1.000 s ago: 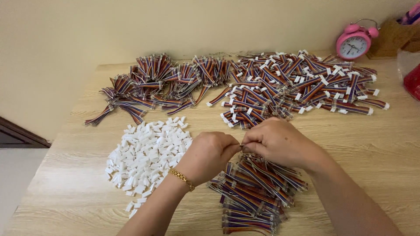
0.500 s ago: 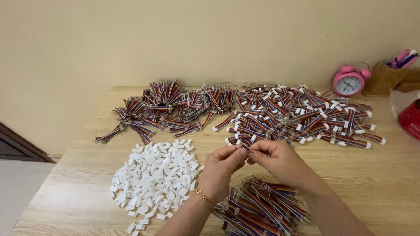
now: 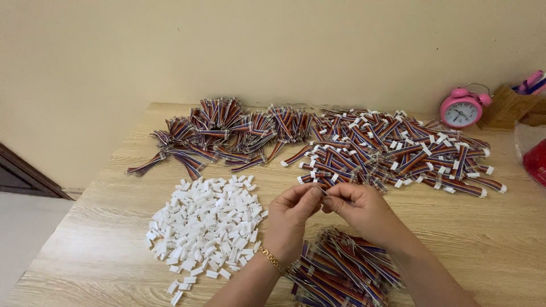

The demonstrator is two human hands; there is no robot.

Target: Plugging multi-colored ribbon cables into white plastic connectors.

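Observation:
My left hand [image 3: 291, 219] and my right hand [image 3: 359, 209] meet fingertip to fingertip above the wooden table [image 3: 500, 244], pinching a small piece between them; it is too small and covered to make out clearly. A gold bracelet sits on my left wrist. Beneath my hands lies a heap of multicoloured ribbon wires [image 3: 341, 273] with bare ends. To the left of my left hand spreads a pile of small white plastic connector housings [image 3: 205, 224].
Bundled coloured wires [image 3: 222, 133] lie at the back left. Several wires fitted with white connectors [image 3: 392, 148] lie at the back right. A pink alarm clock [image 3: 462, 108], a wooden pen holder [image 3: 509, 105] and a red object [image 3: 536, 162] stand at the right edge.
The view has tilted up and back, showing more wall. My hands stay joined at the fingertips and have shifted slightly away from the loose wire heap.

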